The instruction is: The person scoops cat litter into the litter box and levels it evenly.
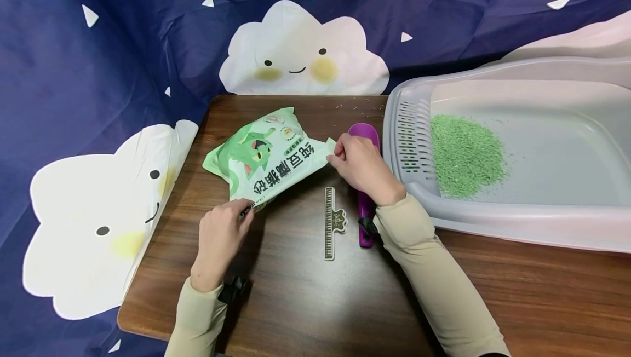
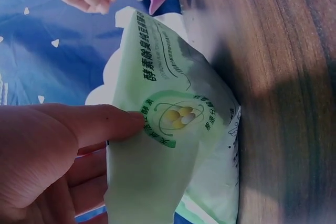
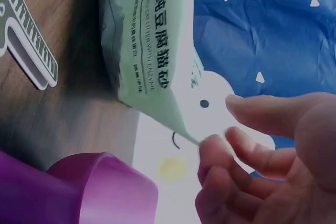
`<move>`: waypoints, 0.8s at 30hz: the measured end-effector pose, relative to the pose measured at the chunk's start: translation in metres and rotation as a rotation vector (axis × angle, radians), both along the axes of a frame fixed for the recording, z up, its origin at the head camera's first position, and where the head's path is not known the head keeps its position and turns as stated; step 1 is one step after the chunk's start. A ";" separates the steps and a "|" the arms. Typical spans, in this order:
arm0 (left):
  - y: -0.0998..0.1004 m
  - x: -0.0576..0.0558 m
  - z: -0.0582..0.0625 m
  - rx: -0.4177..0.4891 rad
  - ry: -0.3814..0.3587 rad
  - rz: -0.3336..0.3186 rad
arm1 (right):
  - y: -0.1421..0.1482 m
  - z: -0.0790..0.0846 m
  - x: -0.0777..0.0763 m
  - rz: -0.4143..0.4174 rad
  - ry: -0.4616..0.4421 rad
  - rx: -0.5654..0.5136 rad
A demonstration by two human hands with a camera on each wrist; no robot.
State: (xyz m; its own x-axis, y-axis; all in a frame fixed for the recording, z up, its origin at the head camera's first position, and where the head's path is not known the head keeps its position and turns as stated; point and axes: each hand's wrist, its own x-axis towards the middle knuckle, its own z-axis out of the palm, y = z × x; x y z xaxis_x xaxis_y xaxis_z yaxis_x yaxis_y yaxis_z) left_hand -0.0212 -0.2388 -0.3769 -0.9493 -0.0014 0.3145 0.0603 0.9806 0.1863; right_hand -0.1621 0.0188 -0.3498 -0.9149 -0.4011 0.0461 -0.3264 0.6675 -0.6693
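A green and white cat litter bag [image 1: 276, 154] with a cat picture lies on the table, its long folded edge facing me. My left hand [image 1: 222, 234] pinches the near left end of that edge; in the left wrist view the thumb [image 2: 123, 121] presses on the bag's face and the other fingers are behind. At the far right corner of the bag is my right hand [image 1: 362, 165]. Seen from the right wrist, its thumb [image 3: 257, 109] stands apart from the loosely bent fingers, and the bag's corner meets a fingertip.
A bag sealing clip [image 1: 329, 225] lies in the middle of the table. Beside it, partly under my right wrist, is a purple scoop [image 1: 365, 130]. A grey litter box [image 1: 409, 182] with green pellets [image 1: 465, 154] stands at the right. Stray pellets lie near the back edge.
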 end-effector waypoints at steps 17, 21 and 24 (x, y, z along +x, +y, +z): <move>0.000 -0.001 0.001 0.005 -0.035 0.010 | -0.010 -0.017 0.058 0.240 -0.003 0.377; 0.001 -0.001 0.002 0.006 -0.041 0.014 | -0.013 -0.023 0.063 0.237 -0.040 0.430; 0.001 -0.001 0.002 0.006 -0.041 0.014 | -0.014 -0.027 0.065 0.234 -0.098 0.480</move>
